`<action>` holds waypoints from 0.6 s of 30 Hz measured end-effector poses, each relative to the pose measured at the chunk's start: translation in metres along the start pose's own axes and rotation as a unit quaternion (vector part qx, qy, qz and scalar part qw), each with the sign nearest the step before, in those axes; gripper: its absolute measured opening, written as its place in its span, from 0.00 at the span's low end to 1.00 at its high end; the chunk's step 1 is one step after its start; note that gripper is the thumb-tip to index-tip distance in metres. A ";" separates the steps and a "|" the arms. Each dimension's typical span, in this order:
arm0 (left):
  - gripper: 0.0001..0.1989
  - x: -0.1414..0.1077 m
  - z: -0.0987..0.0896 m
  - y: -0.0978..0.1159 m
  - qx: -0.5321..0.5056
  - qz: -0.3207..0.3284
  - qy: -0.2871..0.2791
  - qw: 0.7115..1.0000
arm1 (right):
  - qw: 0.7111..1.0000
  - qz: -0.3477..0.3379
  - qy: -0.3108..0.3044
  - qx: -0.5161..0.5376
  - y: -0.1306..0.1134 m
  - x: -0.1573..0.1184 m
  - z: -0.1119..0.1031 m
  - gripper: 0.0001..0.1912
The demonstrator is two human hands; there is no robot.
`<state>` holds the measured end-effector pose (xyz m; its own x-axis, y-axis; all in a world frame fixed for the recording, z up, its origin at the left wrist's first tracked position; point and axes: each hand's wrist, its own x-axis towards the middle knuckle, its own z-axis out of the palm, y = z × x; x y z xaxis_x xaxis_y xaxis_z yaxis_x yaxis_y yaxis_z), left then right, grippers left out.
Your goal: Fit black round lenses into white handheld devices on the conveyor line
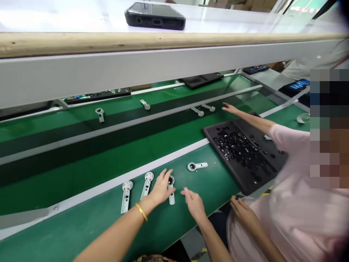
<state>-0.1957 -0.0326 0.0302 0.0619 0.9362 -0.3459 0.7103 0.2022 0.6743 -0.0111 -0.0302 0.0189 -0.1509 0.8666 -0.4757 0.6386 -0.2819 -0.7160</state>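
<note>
A green tabletop (218,187) borders a sunken green belt (169,145). The left hand (162,188), fingers spread, partly covers a white handled piece (171,199) on the tabletop; whether it grips, I cannot tell. The right hand (194,204), apart, has fingers curled together, contents unclear. 3 more such pieces lie on the tabletop, 4 on the belt. Rightward, 1 black tray (237,181) holds many black discs (237,146). 1 co-worker's hand (231,108) reaches over the belt; a shelf beam (109,69) blocks the far side.

white pieces (201,165), tray (247,185) on green bench (65,227)
</note>
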 end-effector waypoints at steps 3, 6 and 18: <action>0.43 -0.009 0.024 0.006 0.003 -0.063 0.065 0.996 | 0.999 -0.005 -0.007 -0.039 0.000 0.003 0.005 0.30; 0.40 -0.005 0.037 0.009 0.007 -0.071 0.097 0.993 | 0.995 -0.026 -0.013 -0.091 -0.003 0.008 0.004 0.24; 0.28 0.003 0.037 -0.008 -0.012 0.026 0.063 0.998 | 0.967 -0.009 -0.013 -0.253 -0.035 0.015 0.002 0.16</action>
<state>-0.1752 -0.0416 0.0001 0.0081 0.9740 -0.2264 0.6916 0.1580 0.7048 -0.0373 -0.0082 0.0351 -0.1793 0.8573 -0.4825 0.9224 -0.0240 -0.3854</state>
